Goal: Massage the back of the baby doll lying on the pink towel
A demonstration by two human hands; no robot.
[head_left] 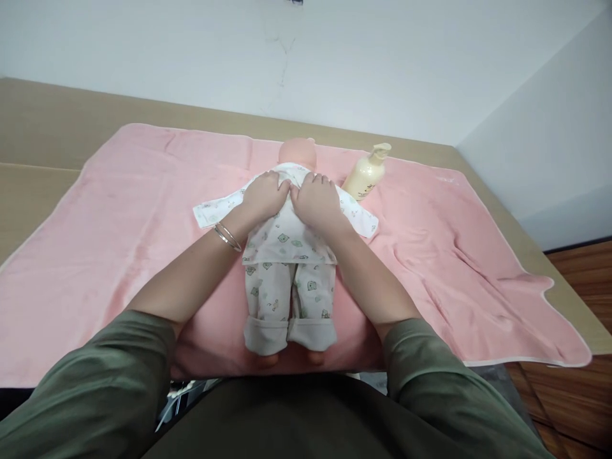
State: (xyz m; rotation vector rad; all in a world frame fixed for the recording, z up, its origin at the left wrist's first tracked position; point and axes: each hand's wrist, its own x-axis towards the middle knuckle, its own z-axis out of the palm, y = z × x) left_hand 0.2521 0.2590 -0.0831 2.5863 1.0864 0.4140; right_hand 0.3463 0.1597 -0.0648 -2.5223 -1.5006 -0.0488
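Note:
A baby doll [291, 245] lies stretched out, its head [297, 152] away from me and its feet toward me. No face shows on it. It wears a white printed shirt [287, 245] and matching trousers [313, 293] with turned-up cuffs. My left hand [266, 194] rests on the left of its upper body, fingers bent over the cloth. On the right side my right hand [315, 200] does the same, fingers curled and pressed together. Both thumbs nearly meet at the middle. Whether they pinch cloth or only press is hard to see.
A pink blanket [421, 255] with some wrinkles at right covers much of the wooden table [38, 127]. A cream pump bottle [366, 175] leans beside the doll's right-hand sleeve. Behind the table rises a white wall [191, 64]. Brown wooden furniture [568, 389] stands at the lower right.

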